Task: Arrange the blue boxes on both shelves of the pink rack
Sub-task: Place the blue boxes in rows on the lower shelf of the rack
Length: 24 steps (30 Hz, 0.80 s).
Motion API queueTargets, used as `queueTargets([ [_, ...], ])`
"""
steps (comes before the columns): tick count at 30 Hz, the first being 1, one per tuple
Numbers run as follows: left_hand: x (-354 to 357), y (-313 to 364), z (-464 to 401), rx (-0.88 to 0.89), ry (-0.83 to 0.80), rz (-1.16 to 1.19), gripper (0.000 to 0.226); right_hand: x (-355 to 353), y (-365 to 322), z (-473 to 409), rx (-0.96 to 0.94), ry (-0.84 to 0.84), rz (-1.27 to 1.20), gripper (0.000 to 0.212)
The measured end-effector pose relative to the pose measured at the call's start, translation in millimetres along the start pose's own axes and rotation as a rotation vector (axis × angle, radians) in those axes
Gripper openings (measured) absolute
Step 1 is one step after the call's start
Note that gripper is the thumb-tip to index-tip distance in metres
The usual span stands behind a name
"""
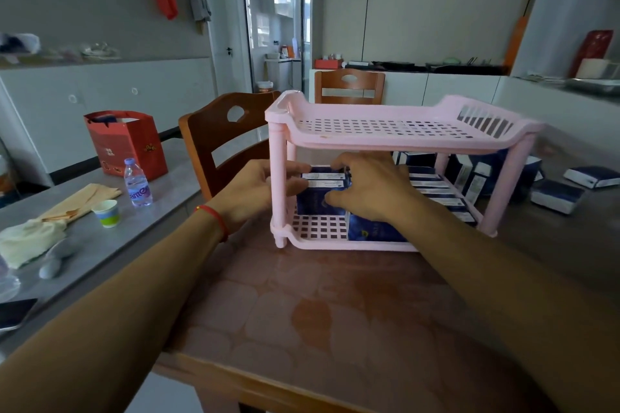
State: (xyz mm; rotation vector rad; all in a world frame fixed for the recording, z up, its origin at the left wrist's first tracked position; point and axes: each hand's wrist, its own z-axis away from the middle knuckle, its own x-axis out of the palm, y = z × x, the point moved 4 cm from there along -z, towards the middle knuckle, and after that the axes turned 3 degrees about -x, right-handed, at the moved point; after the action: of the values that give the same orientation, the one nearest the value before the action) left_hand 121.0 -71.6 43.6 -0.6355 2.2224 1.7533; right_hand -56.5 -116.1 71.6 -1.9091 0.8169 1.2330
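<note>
Two hands (261, 191) (369, 188) each hold a grip on two upright blue boxes (322, 193) in one pink rack (369, 141).

The room is dim and evenly lit, with soft daylight entering through a glass door (275, 17) at the back, where the brightest patch sits slightly washed out. The wooden tabletop (318, 312) shows a faint, dull sheen and only weak, soft-edged shadows. The wide-angle lens bends straight lines near the edges, and both forearms look stretched. Objects at the far left and right edges are smeared with blur; the center is moderately sharp.
</note>
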Motion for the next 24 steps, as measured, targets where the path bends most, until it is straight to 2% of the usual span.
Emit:
queueTargets([
  [6,-3,1,-7,0.039,-0.040,-0.210,0.050,-2,0,2,-0.018,0.064,-0.020,0.044],
  [14,-7,0,-15,0.061,-0.006,-0.268,0.043,-12,10,13,-0.047,0.173,-0.003,0.024],
  [19,-5,-3,-15,0.066,0.037,-0.298,0.042,-11,20,16,-0.033,0.190,0.048,0.031],
  [24,-5,-2,-15,0.051,0.045,-0.304,0.041,-7,23,16,-0.032,0.138,0.056,0.041],
])
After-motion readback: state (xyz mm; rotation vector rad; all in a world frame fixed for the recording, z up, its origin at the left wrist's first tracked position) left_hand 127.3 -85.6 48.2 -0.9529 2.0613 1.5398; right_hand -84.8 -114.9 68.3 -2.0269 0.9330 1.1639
